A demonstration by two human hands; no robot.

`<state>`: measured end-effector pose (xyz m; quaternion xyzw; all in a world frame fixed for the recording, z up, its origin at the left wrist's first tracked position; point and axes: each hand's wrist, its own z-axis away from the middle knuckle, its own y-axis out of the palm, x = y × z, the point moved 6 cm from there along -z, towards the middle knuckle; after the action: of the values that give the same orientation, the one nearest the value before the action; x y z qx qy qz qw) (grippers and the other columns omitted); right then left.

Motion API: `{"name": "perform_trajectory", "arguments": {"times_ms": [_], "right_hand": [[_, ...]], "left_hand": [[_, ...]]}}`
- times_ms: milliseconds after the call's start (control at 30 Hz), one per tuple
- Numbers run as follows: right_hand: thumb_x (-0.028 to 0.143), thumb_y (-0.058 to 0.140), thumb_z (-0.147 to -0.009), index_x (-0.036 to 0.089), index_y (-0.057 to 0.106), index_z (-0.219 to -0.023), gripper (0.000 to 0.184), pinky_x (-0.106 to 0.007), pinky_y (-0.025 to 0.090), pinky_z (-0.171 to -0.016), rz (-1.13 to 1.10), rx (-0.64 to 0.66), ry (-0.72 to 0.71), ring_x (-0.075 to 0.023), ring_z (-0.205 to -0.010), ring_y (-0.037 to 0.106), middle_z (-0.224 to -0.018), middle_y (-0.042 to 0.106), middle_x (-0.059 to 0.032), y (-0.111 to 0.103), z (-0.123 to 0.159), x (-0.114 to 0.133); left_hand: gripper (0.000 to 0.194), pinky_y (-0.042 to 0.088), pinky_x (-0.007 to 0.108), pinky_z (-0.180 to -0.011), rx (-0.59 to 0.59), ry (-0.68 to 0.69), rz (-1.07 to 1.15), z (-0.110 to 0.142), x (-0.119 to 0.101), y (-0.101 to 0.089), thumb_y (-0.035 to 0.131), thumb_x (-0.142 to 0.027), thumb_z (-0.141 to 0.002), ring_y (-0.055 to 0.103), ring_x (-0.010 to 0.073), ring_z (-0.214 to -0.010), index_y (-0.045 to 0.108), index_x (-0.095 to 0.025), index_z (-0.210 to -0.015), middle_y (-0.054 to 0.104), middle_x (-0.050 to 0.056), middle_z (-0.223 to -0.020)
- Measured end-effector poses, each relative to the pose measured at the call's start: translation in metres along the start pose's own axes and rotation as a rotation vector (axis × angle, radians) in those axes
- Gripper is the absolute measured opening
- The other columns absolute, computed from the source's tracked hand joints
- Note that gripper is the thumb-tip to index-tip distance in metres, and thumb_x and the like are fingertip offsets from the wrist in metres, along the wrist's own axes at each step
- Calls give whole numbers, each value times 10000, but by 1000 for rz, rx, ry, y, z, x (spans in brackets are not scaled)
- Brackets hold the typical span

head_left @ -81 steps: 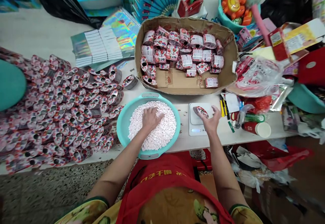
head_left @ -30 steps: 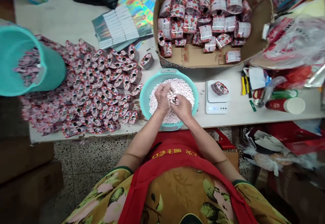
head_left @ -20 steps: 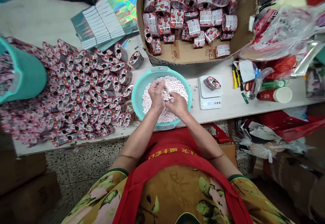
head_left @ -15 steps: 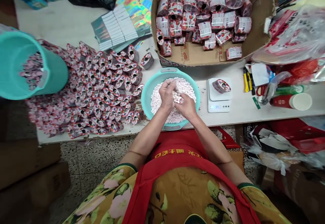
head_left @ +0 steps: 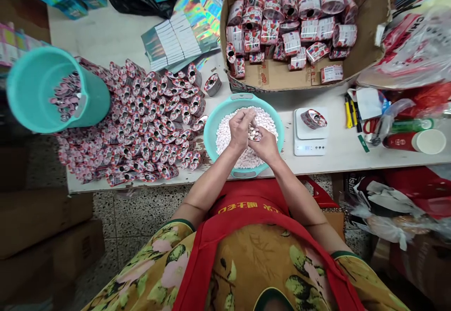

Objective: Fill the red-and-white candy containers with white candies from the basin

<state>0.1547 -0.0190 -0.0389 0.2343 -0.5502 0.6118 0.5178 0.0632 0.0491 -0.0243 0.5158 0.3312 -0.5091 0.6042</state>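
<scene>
Packet (head_left: 258, 138), mostly hidden, in narrow grip of right hand (head_left: 268, 145) above pale tablets (head_left: 247, 161) in turquoise basin (head_left: 210, 137); left hand (head_left: 239, 130) beside it at ten o'clock, with curled fingers, hold impossible to tell; at three o'clock from basin, scale (head_left: 310, 148).

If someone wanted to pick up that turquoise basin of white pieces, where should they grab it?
Probably by its two jutting tabs: the turquoise basin has a far tab and a near tab, opposite each other. I'd come from outside at each end, one tab per hand, thumb on top. Holding both should help keep it level, since loose white pieces lie inside.
</scene>
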Motion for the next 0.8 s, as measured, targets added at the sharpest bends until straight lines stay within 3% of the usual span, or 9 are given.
{"name": "perform_trajectory", "arguments": {"times_ms": [100,267,367,467,567,667,733,800], "right_hand": [[388,695,-670,191,703,-987,372,-321,486,-809,-26,-12,0,-232,-874,653,-916,727,-27,-2,3,1],[378,677,-659,185,631,-770,228,-284,437,-684,46,-1,33,-178,-690,567,-709,641,4,7,6,5],[386,705,-652,174,652,-807,267,-293,471,-711,-35,2,37,-172,-693,582,-719,651,10,12,8,3],[400,752,-664,179,703,-1028,429,-328,518,-883,-204,-42,-57,-200,-910,664,-985,731,-25,9,16,2],[431,809,-670,204,709,-1137,528,-351,513,-991,-330,-26,-111,-210,-1059,674,-1152,725,-50,7,25,-5],[480,854,-634,209,712,-1142,593,-367,526,-1000,-423,-21,-42,-217,-1069,685,-1173,726,-57,10,27,-21],[500,864,-618,210,712,-1145,621,-373,526,-1009,-458,-11,-10,-220,-1078,685,-1185,723,-58,14,24,-30],[501,866,-618,210,713,-1151,627,-374,517,-1027,-472,3,-21,-219,-1090,682,-1185,722,-58,17,18,-35]], "left_hand": [[363,409,192,-454,45,-27,9,1,-1,0,723,-517,-827,500,70,-466,562,-195,-788,531,-52,-585],[363,380,198,-427,193,-81,-25,12,-1,0,749,-503,-819,476,64,-424,585,-183,-772,521,-54,-555],[341,376,210,-424,285,-146,-4,14,-5,-1,781,-458,-810,468,69,-421,591,-178,-764,515,-47,-556],[283,356,213,-424,202,-178,80,1,-15,-16,729,-433,-870,479,77,-444,591,-192,-819,501,-43,-586],[285,342,213,-445,58,-151,87,-21,-14,-42,648,-478,-918,499,87,-494,586,-208,-848,490,-33,-619],[277,418,235,-551,5,-100,-295,-39,4,-68,578,-488,-943,596,136,-665,609,-217,-892,594,12,-744],[199,487,291,-740,55,-76,-654,-42,23,-75,610,-410,-922,641,201,-921,640,-214,-911,672,62,-922],[155,455,379,-951,152,-70,-974,-35,44,-73,631,-335,-900,567,271,-1179,677,-218,-992,677,100,-1161]]}}
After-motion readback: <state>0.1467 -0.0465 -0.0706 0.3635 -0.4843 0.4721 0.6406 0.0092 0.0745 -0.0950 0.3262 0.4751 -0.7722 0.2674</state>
